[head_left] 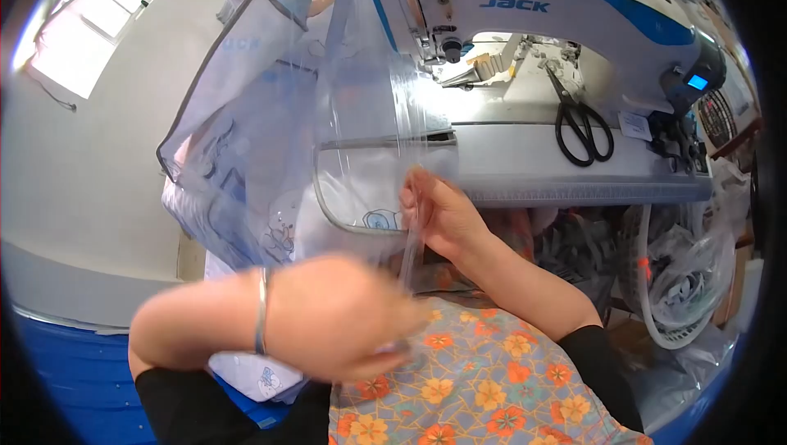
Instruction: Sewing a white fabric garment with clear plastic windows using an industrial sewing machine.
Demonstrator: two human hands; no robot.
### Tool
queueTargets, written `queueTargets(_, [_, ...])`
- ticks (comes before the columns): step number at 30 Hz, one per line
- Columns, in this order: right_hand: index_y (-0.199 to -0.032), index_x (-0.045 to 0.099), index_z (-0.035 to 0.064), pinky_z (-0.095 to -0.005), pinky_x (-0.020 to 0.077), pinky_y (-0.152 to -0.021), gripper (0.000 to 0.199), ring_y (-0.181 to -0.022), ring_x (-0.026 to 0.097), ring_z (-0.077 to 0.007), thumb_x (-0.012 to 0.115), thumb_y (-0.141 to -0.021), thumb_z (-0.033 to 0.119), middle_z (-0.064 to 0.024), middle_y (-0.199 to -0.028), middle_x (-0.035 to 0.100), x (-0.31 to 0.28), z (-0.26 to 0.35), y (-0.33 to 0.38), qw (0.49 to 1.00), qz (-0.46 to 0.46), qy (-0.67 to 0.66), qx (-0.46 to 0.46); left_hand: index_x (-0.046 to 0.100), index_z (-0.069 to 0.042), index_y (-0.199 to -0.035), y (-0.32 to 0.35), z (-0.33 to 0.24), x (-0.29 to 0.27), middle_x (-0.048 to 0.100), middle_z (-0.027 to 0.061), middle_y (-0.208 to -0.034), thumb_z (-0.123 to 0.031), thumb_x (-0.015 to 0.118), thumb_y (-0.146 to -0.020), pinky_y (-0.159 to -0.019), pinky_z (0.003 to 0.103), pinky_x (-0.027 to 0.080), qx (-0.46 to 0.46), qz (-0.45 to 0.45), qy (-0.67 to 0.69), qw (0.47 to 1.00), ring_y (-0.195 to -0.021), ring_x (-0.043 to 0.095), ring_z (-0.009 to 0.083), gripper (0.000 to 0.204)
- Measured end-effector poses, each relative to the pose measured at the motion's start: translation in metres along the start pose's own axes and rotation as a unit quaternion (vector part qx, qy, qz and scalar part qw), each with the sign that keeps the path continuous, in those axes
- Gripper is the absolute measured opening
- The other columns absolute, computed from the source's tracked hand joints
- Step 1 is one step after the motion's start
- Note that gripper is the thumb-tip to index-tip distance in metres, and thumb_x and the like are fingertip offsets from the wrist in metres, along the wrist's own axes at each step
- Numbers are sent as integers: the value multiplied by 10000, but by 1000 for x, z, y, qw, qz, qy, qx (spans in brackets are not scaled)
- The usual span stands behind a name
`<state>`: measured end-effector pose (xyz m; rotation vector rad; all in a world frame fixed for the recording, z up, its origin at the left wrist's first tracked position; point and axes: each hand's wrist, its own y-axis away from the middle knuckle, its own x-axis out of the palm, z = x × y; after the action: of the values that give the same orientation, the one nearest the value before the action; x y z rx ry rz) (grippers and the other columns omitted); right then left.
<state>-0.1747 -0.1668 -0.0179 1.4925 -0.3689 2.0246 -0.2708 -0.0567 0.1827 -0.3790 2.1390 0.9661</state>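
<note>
My right hand (438, 214) pinches a clear plastic strip (408, 121) in front of the sewing machine (525, 6). The strip runs up toward the needle area, and its lower end hangs down behind my left hand. My left hand (340, 318), with a bangle at the wrist, is smeared by motion low in front of my body; its fingers cannot be made out. Left of the needle area, a sheer whitish cover with dark grey binding (238, 129) drapes over the bed. A rounded bound corner of white printed fabric (352, 191) lies beside my right hand.
Black-handled scissors (584, 135) lie on the machine bed, right of the needle. Behind them are thread scraps and small metal parts. A white basket (676, 334) with clear plastic stands at the right. Floral fabric (484, 379) covers my lap.
</note>
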Motion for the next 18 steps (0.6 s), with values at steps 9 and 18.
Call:
queueTargets(9, [-791,513,95,-242,344,-501,231,-560,426,-56,673,-922,196,42,-675,505,14,-5,21,979,-109,171,2,711,-10,-994,-136,108,-79,713,182,-987,-510,543,-904,-870,438,529,-313,-97,-231,916,-973,679,343,535])
queueTargets(18, [-691,504,42,-326,411,-556,303,-590,465,-134,676,-901,178,-62,-629,527,36,10,52,758,32,641,-118,732,-21,-1050,-146,116,-65,715,177,-1070,-393,559,-858,-850,393,557,-369,28,-240,898,-968,702,308,454])
